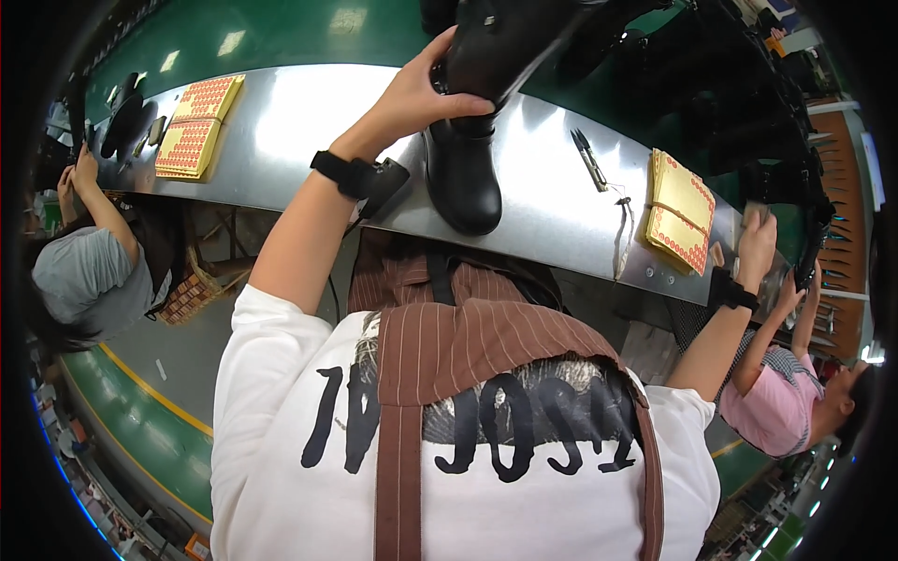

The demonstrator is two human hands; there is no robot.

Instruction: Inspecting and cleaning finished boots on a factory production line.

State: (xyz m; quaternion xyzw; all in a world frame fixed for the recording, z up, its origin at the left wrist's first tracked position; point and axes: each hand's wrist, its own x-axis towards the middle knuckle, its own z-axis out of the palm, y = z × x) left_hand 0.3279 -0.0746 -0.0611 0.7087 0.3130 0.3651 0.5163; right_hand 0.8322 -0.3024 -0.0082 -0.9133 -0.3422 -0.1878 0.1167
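Head view: the left hand [421, 101] reaches forward, clasping the black boot [465, 178] by its shaft; the right hand [758, 245] extends rightward, its grip I cannot tell.

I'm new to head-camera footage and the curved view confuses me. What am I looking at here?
There is no machine, only a person's bare hands. The single picture comes from a fisheye camera on that person's head, looking down, so straight edges bend. The left hand grips a black boot by its shaft, over a metal bench. The right hand seems to hold a small pale object, too blurred to name. On the bench lie a yellow bundle with red marks at left, a similar bundle at right, and some slim tools between. A co-worker shows far left, another far right.
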